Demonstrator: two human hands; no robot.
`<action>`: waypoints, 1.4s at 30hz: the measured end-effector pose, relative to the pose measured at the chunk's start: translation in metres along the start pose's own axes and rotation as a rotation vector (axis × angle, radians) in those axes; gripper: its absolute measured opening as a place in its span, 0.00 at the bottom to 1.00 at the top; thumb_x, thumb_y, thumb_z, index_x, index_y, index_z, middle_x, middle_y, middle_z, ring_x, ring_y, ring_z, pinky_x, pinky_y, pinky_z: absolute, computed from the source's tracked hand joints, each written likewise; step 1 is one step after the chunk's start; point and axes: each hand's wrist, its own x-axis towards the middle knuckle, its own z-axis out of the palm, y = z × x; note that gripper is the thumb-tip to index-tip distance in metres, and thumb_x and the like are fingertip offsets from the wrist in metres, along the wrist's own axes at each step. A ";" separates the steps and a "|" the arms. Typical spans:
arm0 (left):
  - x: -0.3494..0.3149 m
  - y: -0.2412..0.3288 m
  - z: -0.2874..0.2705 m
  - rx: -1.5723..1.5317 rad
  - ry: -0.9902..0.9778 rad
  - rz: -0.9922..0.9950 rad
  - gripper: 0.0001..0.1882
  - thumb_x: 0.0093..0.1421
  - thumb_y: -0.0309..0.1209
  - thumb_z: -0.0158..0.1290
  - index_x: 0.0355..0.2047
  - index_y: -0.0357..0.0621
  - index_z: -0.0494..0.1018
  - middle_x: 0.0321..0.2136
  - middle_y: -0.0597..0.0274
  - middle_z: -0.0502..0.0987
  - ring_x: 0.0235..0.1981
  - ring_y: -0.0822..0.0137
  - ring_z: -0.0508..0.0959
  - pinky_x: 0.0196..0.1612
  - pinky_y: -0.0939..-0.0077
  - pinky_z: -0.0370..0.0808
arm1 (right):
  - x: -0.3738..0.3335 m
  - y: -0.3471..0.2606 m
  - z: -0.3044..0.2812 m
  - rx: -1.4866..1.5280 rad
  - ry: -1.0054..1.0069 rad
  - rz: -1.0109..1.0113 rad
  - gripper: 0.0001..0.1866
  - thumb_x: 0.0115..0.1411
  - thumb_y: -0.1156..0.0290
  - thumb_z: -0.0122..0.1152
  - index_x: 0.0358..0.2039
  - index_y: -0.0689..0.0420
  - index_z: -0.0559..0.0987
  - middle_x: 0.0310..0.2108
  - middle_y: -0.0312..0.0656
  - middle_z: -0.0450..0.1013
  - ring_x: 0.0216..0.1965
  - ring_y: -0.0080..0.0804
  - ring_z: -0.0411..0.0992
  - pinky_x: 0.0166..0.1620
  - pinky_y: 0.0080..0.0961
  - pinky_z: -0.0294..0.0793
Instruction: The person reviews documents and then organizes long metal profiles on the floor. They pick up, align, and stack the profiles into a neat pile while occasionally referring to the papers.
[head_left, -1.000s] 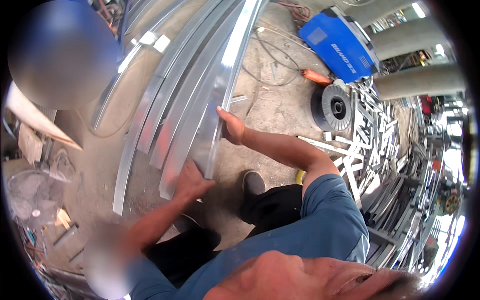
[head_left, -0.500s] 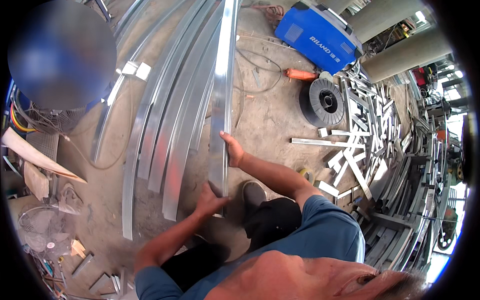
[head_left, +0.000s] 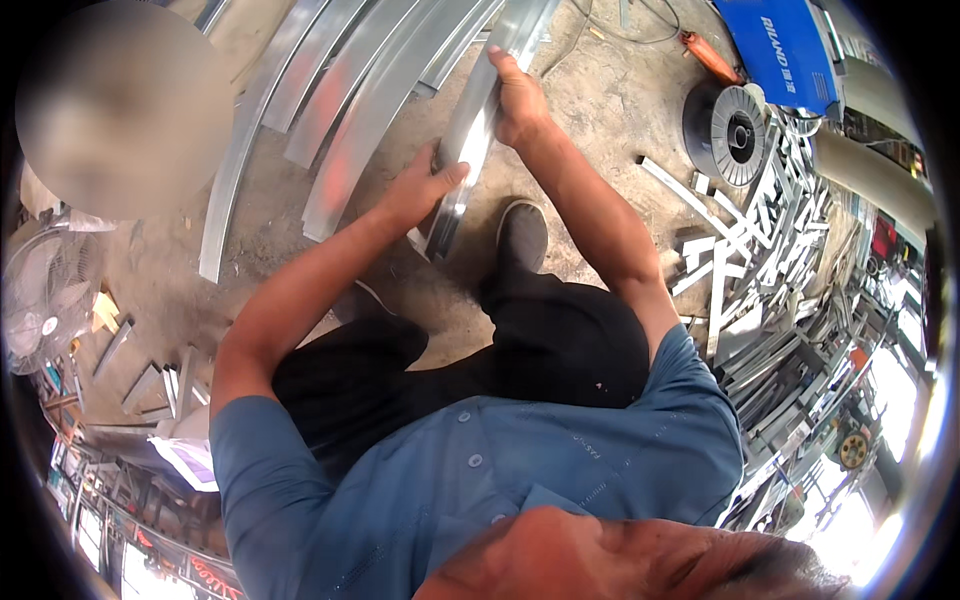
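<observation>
Bar of shiny metal (head_left: 474, 125) runs slantwise in front of you, its near end near your right shoe (head_left: 522, 235) and its far part leaving the top of the view; if your hold slackened, the near end could drop on your toes, since both hands sit toward that end and the far length may well upset the balance; the edges look thin, so a slide through bare palms could cut you; a swing to the left could also knock the loose metal strips (head_left: 358, 140), which lie close by on that side, and scrape or scatter them. Your left hand (head_left: 420, 190) is closed round the left edge, thumb across the upper face, the other fingers mostly hidden below; your right hand (head_left: 522, 100), farther up, clasps the right edge with its thumb reaching over the top; both seem clamped on the bar, with no wide gap showing, though I cannot tell how hard they press.
</observation>
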 end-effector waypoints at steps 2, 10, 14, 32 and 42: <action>0.003 0.004 0.005 0.214 0.087 0.177 0.53 0.48 0.53 0.69 0.64 0.31 0.59 0.53 0.43 0.74 0.54 0.50 0.74 0.59 0.63 0.69 | -0.009 -0.010 0.012 -0.169 0.044 -0.020 0.36 0.58 0.53 0.67 0.51 0.75 0.72 0.43 0.56 0.75 0.42 0.45 0.75 0.44 0.44 0.77; 0.006 0.023 -0.001 0.191 -0.193 0.086 0.43 0.46 0.34 0.66 0.61 0.34 0.63 0.49 0.50 0.76 0.51 0.60 0.75 0.58 0.65 0.69 | -0.019 -0.033 0.000 -0.265 -0.086 -0.033 0.35 0.60 0.53 0.65 0.56 0.72 0.72 0.49 0.55 0.74 0.49 0.43 0.75 0.53 0.41 0.73; -0.037 0.032 -0.020 0.328 -0.219 0.094 0.47 0.46 0.38 0.66 0.63 0.33 0.60 0.57 0.43 0.69 0.58 0.52 0.69 0.63 0.64 0.65 | 0.024 -0.062 0.003 -0.049 -0.242 -0.062 0.40 0.64 0.45 0.57 0.64 0.65 0.63 0.60 0.57 0.66 0.58 0.49 0.67 0.59 0.46 0.68; -0.445 0.088 -0.131 1.084 0.562 -0.641 0.49 0.50 0.38 0.64 0.67 0.38 0.52 0.59 0.35 0.66 0.60 0.39 0.68 0.60 0.53 0.67 | 0.028 -0.081 0.178 0.638 -0.750 -0.003 0.30 0.59 0.38 0.59 0.43 0.55 0.77 0.36 0.43 0.77 0.39 0.37 0.78 0.43 0.41 0.79; -0.454 0.097 -0.140 1.220 0.607 -0.777 0.42 0.50 0.40 0.64 0.60 0.38 0.57 0.53 0.37 0.70 0.55 0.40 0.71 0.56 0.51 0.70 | -0.174 0.036 0.179 0.304 -1.073 0.390 0.30 0.61 0.50 0.64 0.58 0.52 0.73 0.58 0.39 0.70 0.63 0.34 0.62 0.65 0.44 0.58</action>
